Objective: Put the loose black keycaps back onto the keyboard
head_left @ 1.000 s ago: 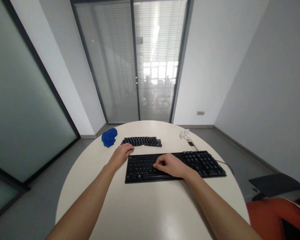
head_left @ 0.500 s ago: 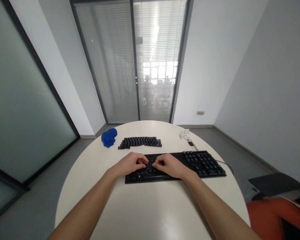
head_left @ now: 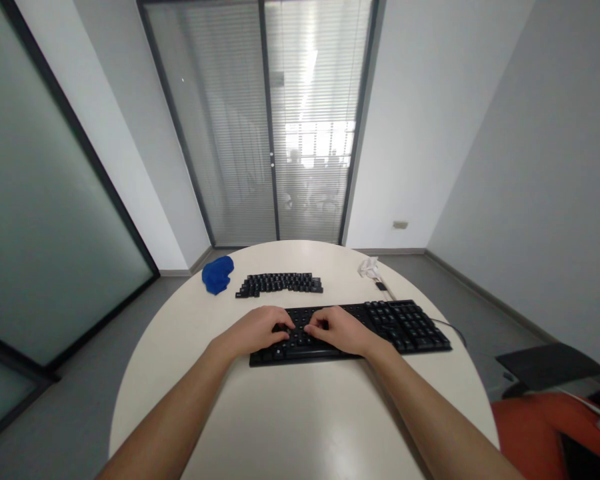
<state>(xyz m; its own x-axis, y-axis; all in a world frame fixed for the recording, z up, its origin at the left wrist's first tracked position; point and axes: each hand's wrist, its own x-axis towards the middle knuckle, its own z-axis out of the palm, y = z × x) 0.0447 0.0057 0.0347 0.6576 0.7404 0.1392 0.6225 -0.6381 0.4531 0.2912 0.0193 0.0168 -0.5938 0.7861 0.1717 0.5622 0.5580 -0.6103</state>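
Observation:
A black keyboard (head_left: pixel 410 327) lies flat on the round white table (head_left: pixel 280 427). Keycaps fill its right end, while bare key sockets show around the middle. My left hand (head_left: pixel 260 331) rests over its left part, thumb and forefinger tips a little apart at the keys, holding nothing that I can see. Just to the right, my right hand (head_left: pixel 344 329) bends over the middle of the keyboard with thumb and forefinger pinched together. Whatever is between those fingertips is too small to make out. Behind the keyboard, loose black keycaps (head_left: pixel 280 283) stand in rows.
A blue cloth (head_left: pixel 217 275) lies at the table's far left. Crumpled white material (head_left: pixel 369 267) and a thin stick-like item (head_left: pixel 387 290) are at the far right. The keyboard's cable (head_left: pixel 453 328) runs over the right edge. An orange chair (head_left: pixel 525 433) stands at the lower right.
My left thumb and forefinger have shifted very slightly over the keys. The right hand, keyboard and keycaps look the same.

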